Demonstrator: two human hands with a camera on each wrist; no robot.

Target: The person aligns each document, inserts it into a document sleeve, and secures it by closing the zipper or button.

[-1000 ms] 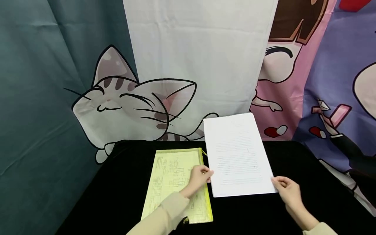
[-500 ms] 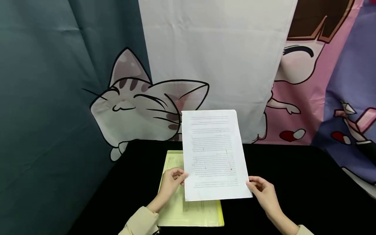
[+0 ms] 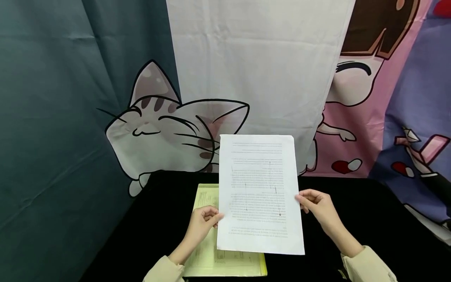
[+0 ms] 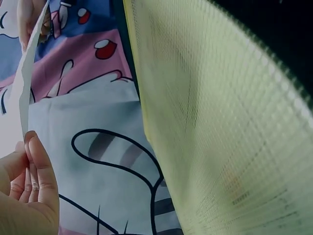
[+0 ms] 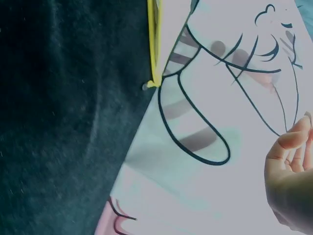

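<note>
A stack of white paper (image 3: 258, 192) with printed lines stands tilted up above the table in the head view. My left hand (image 3: 202, 225) pinches its left edge low down, between thumb and fingers. On the right edge, about halfway up, my right hand (image 3: 320, 205) pinches it too. Beneath and to the left lies a yellow mesh zip folder (image 3: 201, 258) with printed sheets showing through; the paper hides part of it. The left wrist view shows the paper edge-on (image 4: 24, 83) in the left hand (image 4: 32, 191). In the right wrist view the right hand (image 5: 291, 171) appears at the edge.
A black cloth (image 3: 141, 235) covers the table. Behind it hangs a printed curtain (image 3: 282, 78) with a cartoon cat and other figures. The folder's yellow zip (image 5: 155, 49) shows in the right wrist view.
Both hands have carried the paper left, from beside the folder to partly over it. The face showing now has different print. My right hand has shifted higher along the paper's right edge.
</note>
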